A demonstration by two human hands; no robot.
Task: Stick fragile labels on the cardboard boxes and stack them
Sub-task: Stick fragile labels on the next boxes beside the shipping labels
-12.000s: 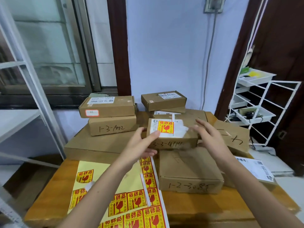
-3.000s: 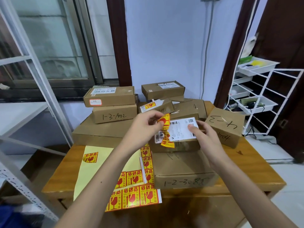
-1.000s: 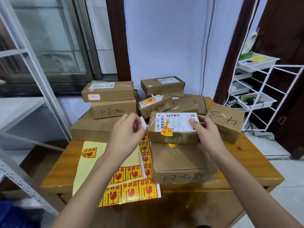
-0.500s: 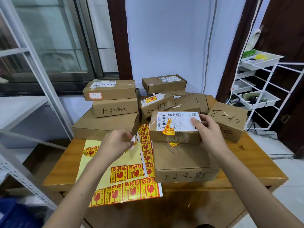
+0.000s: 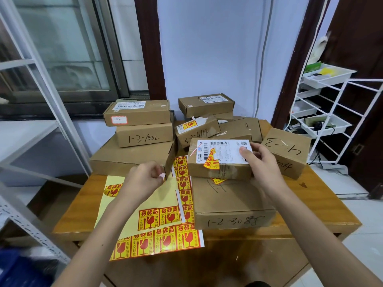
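A person stands at a wooden table (image 5: 323, 206) crowded with cardboard boxes. The landmark is the large flat box marked 1-2-3088 (image 5: 232, 201), which lies at the front of the table.

On top of that box, toward its far edge, sits a smaller box (image 5: 219, 168) with a white shipping label (image 5: 226, 151) on its lid. The right hand (image 5: 260, 162) grips this smaller box at its right end, thumb on the shipping label and fingers wrapped down the side. A yellow and red fragile sticker (image 5: 211, 162) lies crumpled over the near left corner of the shipping label, partly curled up instead of flat. A second scrap of sticker (image 5: 217, 180) peeks out from under the smaller box, on the lid of the big one.

Left of the big box lies a sheet of fragile stickers (image 5: 157, 224), with much of its pale yellow backing bare. The left hand (image 5: 145, 179) hovers above this sheet, fingers curled narrow and pinching a small white scrap (image 5: 162, 176).

Behind the big box more boxes are piled, among them one marked 1-3-1002 (image 5: 144, 134) and one already bearing a sticker (image 5: 196, 130).
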